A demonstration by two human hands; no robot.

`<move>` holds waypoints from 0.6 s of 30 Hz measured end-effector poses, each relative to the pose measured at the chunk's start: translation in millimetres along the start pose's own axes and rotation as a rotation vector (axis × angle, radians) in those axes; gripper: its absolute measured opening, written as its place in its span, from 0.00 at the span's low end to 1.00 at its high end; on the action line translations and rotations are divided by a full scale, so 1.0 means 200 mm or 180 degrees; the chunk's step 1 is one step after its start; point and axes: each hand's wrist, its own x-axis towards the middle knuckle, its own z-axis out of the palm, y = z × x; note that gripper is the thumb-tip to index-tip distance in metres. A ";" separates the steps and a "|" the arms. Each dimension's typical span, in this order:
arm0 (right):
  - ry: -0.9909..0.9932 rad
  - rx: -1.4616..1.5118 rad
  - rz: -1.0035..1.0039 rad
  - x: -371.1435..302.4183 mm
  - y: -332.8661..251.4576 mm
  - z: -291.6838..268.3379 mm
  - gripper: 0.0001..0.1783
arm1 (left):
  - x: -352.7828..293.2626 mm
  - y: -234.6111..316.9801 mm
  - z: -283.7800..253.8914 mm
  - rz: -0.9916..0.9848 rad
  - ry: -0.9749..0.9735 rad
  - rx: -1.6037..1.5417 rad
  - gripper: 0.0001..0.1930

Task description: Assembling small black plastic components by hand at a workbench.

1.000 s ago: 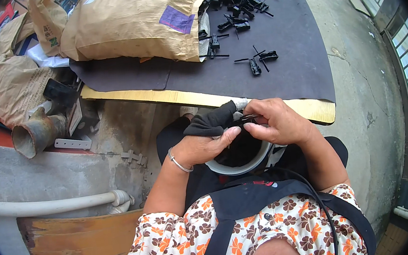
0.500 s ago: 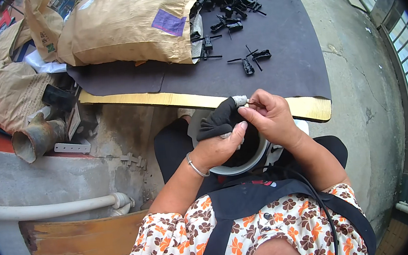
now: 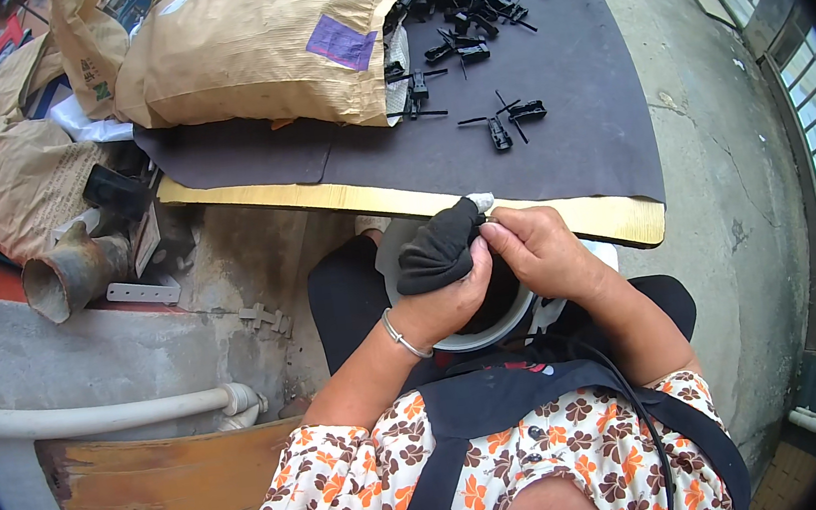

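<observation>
My left hand [image 3: 441, 261], its fingers in a black glove with a pale wrapped tip and its thumb bare, is closed above a bucket [image 3: 525, 310] between my knees. Against its fingertips, my right hand [image 3: 546, 254] is bare, with thumb and forefinger pinched together. A small dark bit shows where the fingertips meet, too little to name. Beyond both hands, loose black plastic parts with thin arms [image 3: 500, 132] lie on the dark tabletop [image 3: 559, 162]. A larger heap of such parts [image 3: 465, 2] is farther back.
A big brown paper sack [image 3: 255, 56] lies on the table, its mouth toward the heap. The table's yellow front edge [image 3: 381, 195] runs just beyond my hands. A rusty pipe piece [image 3: 68, 274] and another paper sack [image 3: 18, 189] sit at the left, above a white pipe [image 3: 104, 418].
My left hand's gloved fingers have curled in more. My right hand has turned slightly and shifted a little downward, still pinching at the left fingertips. The parts on the table stay put.
</observation>
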 end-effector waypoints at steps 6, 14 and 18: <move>-0.0141 0.0519 0.0321 -0.02 0.06 0.07 0.14 | -0.03 -0.02 0.00 0.0322 0.0082 0.0719 0.16; -0.0070 0.0753 0.0234 -0.02 0.06 0.09 0.15 | -0.02 0.02 -0.02 0.0359 -0.0102 0.1179 0.17; -0.0142 0.0881 0.0274 -0.02 0.07 0.07 0.15 | -0.02 0.00 -0.02 0.0597 0.0113 0.1185 0.18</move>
